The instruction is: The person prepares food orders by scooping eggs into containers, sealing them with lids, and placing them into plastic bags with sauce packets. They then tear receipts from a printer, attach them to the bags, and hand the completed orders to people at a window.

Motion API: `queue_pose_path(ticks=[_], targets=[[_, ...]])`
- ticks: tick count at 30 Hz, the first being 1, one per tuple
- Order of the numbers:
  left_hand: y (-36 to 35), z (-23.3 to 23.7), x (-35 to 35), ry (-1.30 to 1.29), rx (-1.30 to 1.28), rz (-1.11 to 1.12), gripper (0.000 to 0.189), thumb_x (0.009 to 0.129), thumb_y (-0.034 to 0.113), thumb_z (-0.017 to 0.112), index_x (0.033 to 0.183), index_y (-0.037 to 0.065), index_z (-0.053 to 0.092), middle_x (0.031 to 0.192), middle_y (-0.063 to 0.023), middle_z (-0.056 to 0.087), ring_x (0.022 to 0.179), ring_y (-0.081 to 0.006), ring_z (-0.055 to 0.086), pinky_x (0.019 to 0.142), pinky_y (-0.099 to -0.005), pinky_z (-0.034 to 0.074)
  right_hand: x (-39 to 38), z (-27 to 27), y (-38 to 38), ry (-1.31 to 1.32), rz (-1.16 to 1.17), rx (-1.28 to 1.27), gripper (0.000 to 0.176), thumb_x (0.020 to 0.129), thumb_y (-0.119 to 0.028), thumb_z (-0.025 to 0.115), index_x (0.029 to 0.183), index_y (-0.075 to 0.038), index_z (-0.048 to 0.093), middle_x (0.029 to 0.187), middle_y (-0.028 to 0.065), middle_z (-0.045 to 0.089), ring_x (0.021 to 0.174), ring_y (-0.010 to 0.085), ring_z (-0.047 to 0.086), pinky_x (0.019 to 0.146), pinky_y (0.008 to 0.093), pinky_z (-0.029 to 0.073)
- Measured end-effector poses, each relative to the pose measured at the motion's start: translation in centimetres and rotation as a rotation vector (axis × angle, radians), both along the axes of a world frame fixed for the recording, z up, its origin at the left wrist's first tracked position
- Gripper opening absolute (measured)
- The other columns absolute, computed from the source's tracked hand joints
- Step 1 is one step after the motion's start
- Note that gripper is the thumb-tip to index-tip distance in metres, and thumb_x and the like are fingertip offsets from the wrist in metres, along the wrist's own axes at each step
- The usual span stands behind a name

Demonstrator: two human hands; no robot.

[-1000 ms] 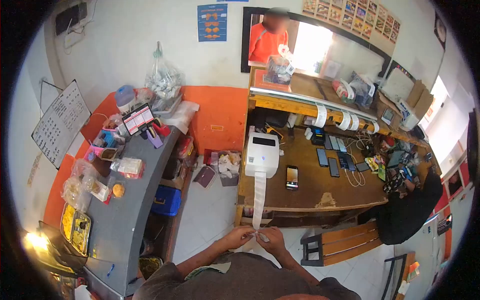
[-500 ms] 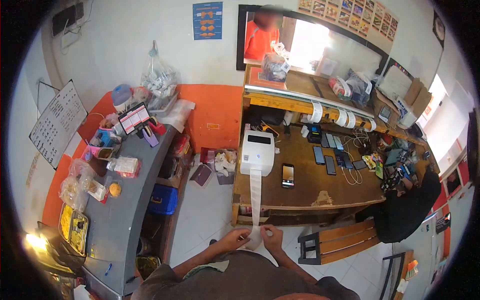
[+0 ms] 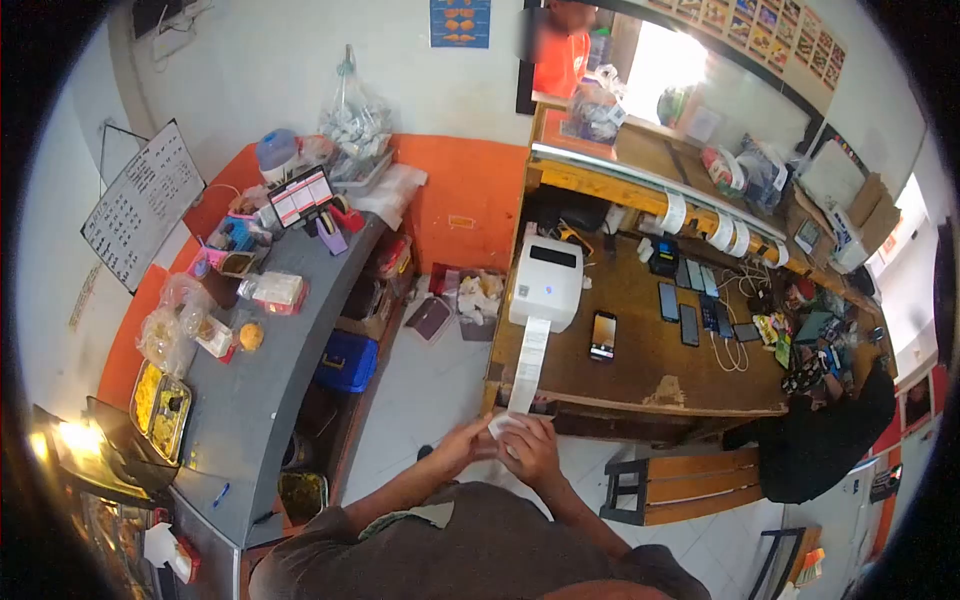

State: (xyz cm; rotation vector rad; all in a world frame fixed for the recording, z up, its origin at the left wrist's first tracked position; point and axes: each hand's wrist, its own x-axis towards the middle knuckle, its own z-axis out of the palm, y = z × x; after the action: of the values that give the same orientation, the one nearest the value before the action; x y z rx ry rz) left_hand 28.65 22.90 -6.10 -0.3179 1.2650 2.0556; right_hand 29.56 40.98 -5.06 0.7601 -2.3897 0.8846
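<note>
A white label printer (image 3: 548, 283) sits on the wooden desk (image 3: 650, 375), and a long white paper strip (image 3: 527, 366) hangs from its front slot over the desk's edge. My left hand (image 3: 468, 443) and my right hand (image 3: 531, 448) meet at the strip's lower end, both pinching the paper just below the desk edge. A phone (image 3: 602, 335) with a lit screen lies right of the printer.
A grey counter (image 3: 260, 380) at left carries bags, boxes and a food tray (image 3: 158, 423). Several phones (image 3: 690, 305) charge on the desk. A person in black (image 3: 825, 440) sits at right by a wooden bench (image 3: 685, 482). Another person in orange (image 3: 562, 50) stands behind the window.
My view has shifted left and closer. Both hands have risen along the strip toward the desk edge, still pinching its lower end; less paper hangs between printer and hands.
</note>
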Motion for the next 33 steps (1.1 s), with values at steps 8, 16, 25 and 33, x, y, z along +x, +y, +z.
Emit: queue_pose_path(ticks=[8,16,25,33], targets=[[-5.2,0.3,-2.0,0.515,-0.007,0.144,0.033,0.095,0.011,0.048,0.123,-0.006,0.047,0.111,-0.0131,0.06,0.098,-0.0187,0.06,0.087,-0.0305,0.048,-3.8,1.5,-7.4,-0.441,-0.076,-0.742,0.033,0.073,-0.007,0.071,0.105,-0.003,0.061,0.11,0.0114,0.059,0.114,0.0248,0.048,0.094,0.0359,0.037],[-19.5,-1.7,-3.1,0.008,0.111,0.355,0.069,0.088,0.035,0.058,0.142,0.009,0.023,0.136,-0.0114,0.04,0.107,-0.0278,0.057,0.094,-0.0439,0.042,-14.3,5.7,-16.6,-0.662,0.027,-1.406,0.027,0.089,-0.019,0.058,0.111,-0.005,0.054,0.103,0.0057,0.058,0.092,0.0163,0.057,0.076,0.0286,0.045],[-47.9,-11.4,-5.4,0.278,-0.982,0.886,0.05,0.085,0.036,0.059,0.12,0.002,0.048,0.109,-0.0087,0.056,0.104,-0.0254,0.051,0.082,-0.0449,0.043,-22.1,-0.5,-33.9,-0.729,0.321,0.68,0.086,0.078,-0.025,0.068,0.145,-0.027,0.013,0.11,0.0257,0.059,0.105,0.0391,0.056,0.09,0.0435,0.043],[-58.7,-10.1,-14.3,0.019,-1.565,0.922,0.053,0.077,0.04,0.065,0.119,0.011,0.052,0.127,-0.016,0.047,0.116,-0.0394,0.041,0.097,-0.0485,0.034,-24.0,1.1,-54.5,-0.363,0.803,0.077,0.066,0.083,-0.014,0.061,0.139,-0.007,0.028,0.116,0.0229,0.056,0.107,0.0403,0.053,0.093,0.0435,0.04]])
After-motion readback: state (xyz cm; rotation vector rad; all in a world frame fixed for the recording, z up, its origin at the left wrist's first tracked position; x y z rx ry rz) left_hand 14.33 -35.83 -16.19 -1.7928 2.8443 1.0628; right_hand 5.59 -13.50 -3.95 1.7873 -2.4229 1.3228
